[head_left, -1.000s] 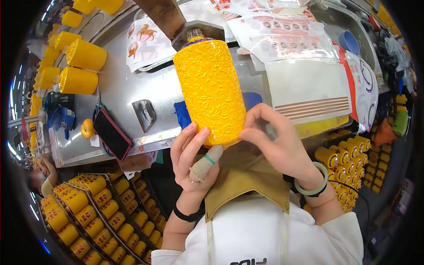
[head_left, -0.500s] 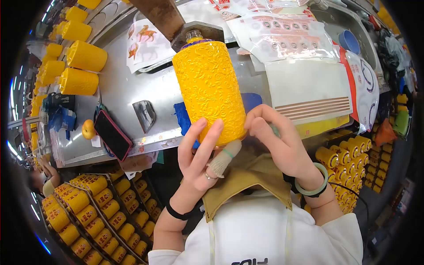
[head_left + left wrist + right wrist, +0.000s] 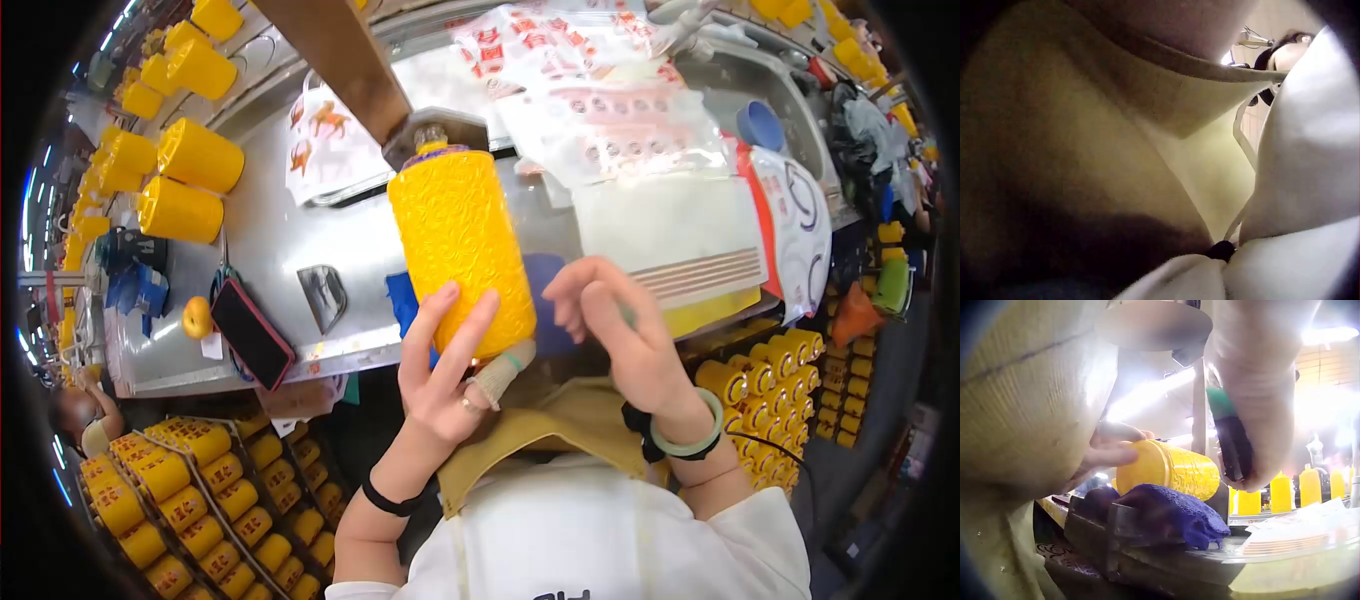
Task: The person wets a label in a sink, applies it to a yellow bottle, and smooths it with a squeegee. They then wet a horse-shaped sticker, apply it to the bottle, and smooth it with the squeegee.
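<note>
Head view: the yellow bottle is held over the blue cloth, its lower end grasped by the fingers of the left hand, at the cloth's near side; by the right hand, right of the cloth, nothing visible is held, its fingers being loosely bent. Left wrist view: mainly an apron and white garment are shown; the fingers are not. Right wrist view: the bottle is seen just above the cloth. Steady handling is probably best served by light pressure at the base, the embossed side being spared hard pinching.
</note>
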Motion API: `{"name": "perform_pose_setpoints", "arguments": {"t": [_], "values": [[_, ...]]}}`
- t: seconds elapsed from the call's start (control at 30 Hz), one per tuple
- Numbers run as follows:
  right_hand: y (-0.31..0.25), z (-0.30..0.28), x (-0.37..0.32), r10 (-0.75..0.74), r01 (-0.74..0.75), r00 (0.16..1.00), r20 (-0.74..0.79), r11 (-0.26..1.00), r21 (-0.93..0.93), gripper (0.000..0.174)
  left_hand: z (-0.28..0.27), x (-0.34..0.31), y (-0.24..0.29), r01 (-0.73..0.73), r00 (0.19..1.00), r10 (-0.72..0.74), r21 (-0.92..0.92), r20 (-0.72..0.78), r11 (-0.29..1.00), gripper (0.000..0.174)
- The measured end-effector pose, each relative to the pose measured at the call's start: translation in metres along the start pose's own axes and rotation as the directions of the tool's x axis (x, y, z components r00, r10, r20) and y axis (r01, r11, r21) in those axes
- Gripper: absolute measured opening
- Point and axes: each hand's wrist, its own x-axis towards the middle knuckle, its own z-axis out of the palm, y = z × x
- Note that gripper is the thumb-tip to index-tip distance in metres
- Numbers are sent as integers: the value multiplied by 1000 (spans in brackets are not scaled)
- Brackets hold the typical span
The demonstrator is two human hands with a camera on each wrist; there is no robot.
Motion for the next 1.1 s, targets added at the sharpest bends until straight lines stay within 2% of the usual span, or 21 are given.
{"name": "perform_pose_setpoints", "arguments": {"t": [0.07,0.1,0.13,0.17,0.23,0.3,0.37,0.4,0.43,0.53,0.6,0.63,0.67,0.7,0.77,0.83,0.9,0.97,1.0,1.03,1.1], "values": [[-3,-6,0,-30,30,999,16,999,-11,32,0,-10,-9,-20,998,19,-19,-59,1000,27],[-5,-11,-1,-18,20,998,-57,1000,22,32,2,-15,-10,-27,996,24,-36,-91,999,27],[-5,-17,-2,-2,10,992,-130,998,59,33,6,-18,-7,35,982,-51,-92,-182,995,26],[-2,-24,-2,-9,17,990,-138,998,54,33,7,-21,-3,26,981,-44,-98,-187,995,26],[2,-38,-1,-49,42,982,-183,998,-41,32,9,-22,4,236,947,-272,-205,-169,950,24],[-1,-33,1,-16,3,981,-193,998,-68,32,14,-18,6,196,959,-225,-170,-171,966,22],[-3,-17,3,24,-27,998,-61,998,-49,31,19,-8,7,94,986,-89,29,-139,995,25],[-10,-13,3,22,-20,1000,12,996,-87,28,16,-1,9,107,991,-105,16,-81,994,28],[-15,-12,3,24,-18,998,49,994,-110,25,14,0,8,101,991,-99,14,-89,995,28],[-14,-30,7,13,-12,1000,7,990,-138,24,8,-5,7,44,998,-40,89,-43,995,28],[-15,-53,14,-50,27,996,-75,957,-288,25,8,-9,11,117,991,-111,73,-78,990,30],[-17,-64,20,-52,27,996,-76,955,-294,25,9,-10,12,157,984,-151,64,-95,985,31],[-22,-77,29,-60,13,994,-97,906,-423,26,7,-12,7,63,997,-56,132,-60,989,35],[-26,-91,40,-70,-5,991,-117,840,-543,28,8,-12,7,63,996,-55,130,-64,990,35],[-13,-144,81,-206,56,966,-156,756,-652,30,11,-9,6,149,983,-134,115,-128,982,41],[-12,-202,131,-227,-16,941,-249,709,-706,30,8,-4,4,181,980,-170,105,-106,978,47],[-9,-251,173,-276,-104,897,-345,625,-773,33,9,-1,0,297,955,-296,25,-23,955,47],[9,-300,212,-241,-233,872,-426,562,-794,38,11,-2,-5,249,968,-247,66,-36,966,46],[17,-317,231,-151,-355,855,-497,529,-771,42,10,-3,-6,245,969,-244,76,-24,966,45],[20,-323,244,-152,-355,855,-497,528,-771,42,10,-4,-6,243,970,-243,88,-11,966,43],[29,-332,265,203,-557,786,-584,643,-525,47,11,-6,-6,246,969,-246,91,-11,965,42]]}}
